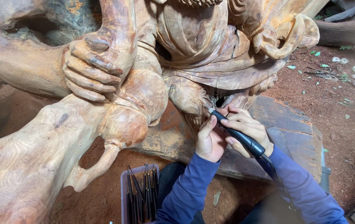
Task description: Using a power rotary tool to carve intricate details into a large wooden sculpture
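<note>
- Right hand (248, 132) closed around a black rotary carving handpiece (239, 136), held pen-fashion; fingers curled over the barrel, thumb beneath
- Handpiece slants up and to the left; its thin metal bit (208, 109) meets the wood at the low centre of the carving, just under a fold of carved drapery
- A dark cord (273, 168) leaves the rear of the handpiece and runs down over the right blue sleeve (306, 186)
- Left hand (209, 140) loosely cupped, holding nothing of its own; thumb raised and pressed beside the front of the handpiece near the bit, palm resting against the wood below
- Large pale-orange wooden sculpture (144, 74) fills the upper and left view: a carved hand (92, 68) gripping a limb, rounded knee forms, layered robe folds
- Sculpture sits on a dark weathered slab (289, 124), which lies on red earth (335, 116)
- Small purple plastic box (138, 195) near the left sleeve at the bottom edge, filled with thin dark-handled carving bits standing upright
- Scattered leaves and pale scraps (353, 70) on the ground, far right, well apart from the hands
</note>
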